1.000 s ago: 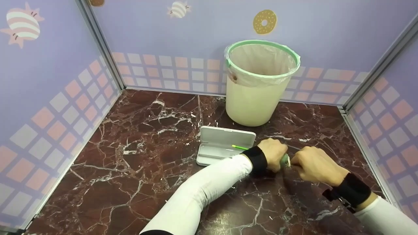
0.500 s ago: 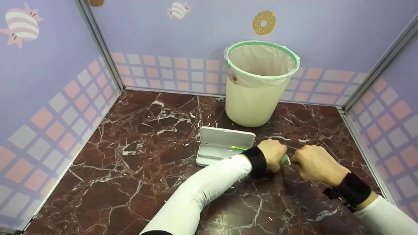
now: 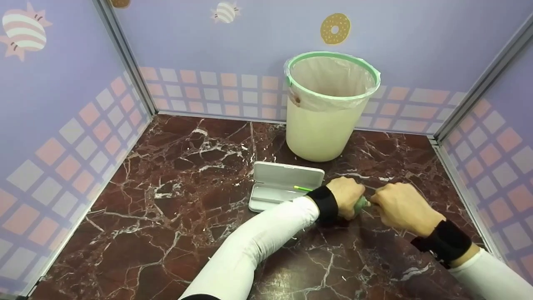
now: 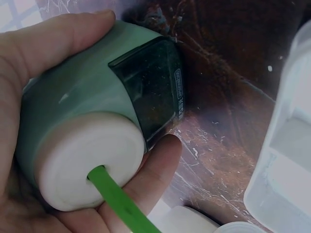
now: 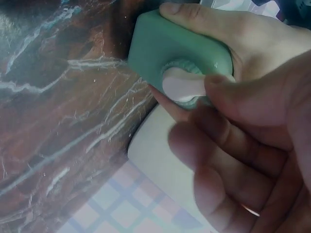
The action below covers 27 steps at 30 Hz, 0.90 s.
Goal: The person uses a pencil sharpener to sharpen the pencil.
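Observation:
My left hand (image 3: 346,198) grips a green hand-crank pencil sharpener (image 4: 73,107), its thumb along one side and fingers wrapped beneath. A green pencil (image 4: 116,199) sticks out of the hole in the round white front (image 4: 97,141). Shavings are hard to make out behind the dark see-through window (image 4: 153,87). On the opposite face, my right hand (image 3: 402,208) pinches the small white crank handle (image 5: 182,85) between thumb and forefinger, with the other fingers curled below. From the head, the sharpener is mostly covered by the left hand.
An open white pencil case (image 3: 287,177) lies left of the hands, partly behind the left forearm; the green pencil's end overlaps it. Behind stands a cream bin (image 3: 318,129) with a green rim and plastic liner. Patterned walls enclose the marbled tabletop (image 3: 166,233), dotted with white specks.
My right hand has shifted slightly up and away in the head view, and the crank's angle differs. The left hand keeps its grip on the sharpener, almost unmoved.

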Tool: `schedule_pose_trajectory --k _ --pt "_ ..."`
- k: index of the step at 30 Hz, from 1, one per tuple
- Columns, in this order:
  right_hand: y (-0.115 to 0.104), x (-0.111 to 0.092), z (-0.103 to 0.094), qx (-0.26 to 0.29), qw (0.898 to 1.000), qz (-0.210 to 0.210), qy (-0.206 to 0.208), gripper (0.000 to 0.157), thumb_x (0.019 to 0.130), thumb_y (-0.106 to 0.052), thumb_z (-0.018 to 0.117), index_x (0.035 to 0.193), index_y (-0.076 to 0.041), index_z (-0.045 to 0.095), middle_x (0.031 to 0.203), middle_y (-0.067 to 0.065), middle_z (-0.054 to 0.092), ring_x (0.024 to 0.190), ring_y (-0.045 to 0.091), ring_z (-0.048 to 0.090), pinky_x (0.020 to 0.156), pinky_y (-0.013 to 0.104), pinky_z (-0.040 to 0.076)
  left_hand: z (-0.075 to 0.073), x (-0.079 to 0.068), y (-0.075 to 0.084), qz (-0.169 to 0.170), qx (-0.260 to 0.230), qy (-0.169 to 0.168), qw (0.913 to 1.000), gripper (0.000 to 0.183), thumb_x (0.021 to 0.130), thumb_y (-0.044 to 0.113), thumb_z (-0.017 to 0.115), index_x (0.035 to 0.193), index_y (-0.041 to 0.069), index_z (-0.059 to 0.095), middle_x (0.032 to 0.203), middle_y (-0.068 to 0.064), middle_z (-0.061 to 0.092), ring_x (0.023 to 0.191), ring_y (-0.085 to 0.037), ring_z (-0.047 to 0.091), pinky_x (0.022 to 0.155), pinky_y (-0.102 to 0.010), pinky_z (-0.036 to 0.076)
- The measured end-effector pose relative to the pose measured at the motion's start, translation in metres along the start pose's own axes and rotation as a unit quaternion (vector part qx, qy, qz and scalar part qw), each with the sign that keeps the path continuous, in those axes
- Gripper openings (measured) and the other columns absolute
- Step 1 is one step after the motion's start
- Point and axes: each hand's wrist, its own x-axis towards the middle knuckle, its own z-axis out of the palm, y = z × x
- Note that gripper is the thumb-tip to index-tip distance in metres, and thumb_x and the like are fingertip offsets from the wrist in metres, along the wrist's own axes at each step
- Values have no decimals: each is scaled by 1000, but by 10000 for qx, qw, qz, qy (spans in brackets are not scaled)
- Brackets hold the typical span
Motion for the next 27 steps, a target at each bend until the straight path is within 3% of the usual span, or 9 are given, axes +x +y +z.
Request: schedule_pose_trajectory --k 4,14,27 --pt "2 2 -3 39 10000 71 -9 36 66 -4 85 61 -25 57 59 -10 54 51 16 49 50 49 50 0 -1 1 28 -23 31 10000 36 78 30 90 109 23 73 108 2 82 96 -20 79 82 -38 67" --pt "1 3 -8 255 9995 203 8 40 65 -5 87 57 -29 56 57 -15 45 53 10 37 49 40 41 3 1 1 54 12 21 10000 40 78 31 90 113 23 73 110 2 81 98 -21 79 85 -37 67" --pt "0 5 -7 167 9993 323 32 35 68 -3 86 58 -24 59 56 -9 49 51 14 42 47 45 45 4 2 0 0 -43 6 10000 39 77 32 92 110 23 73 106 2 81 96 -20 78 82 -38 67"
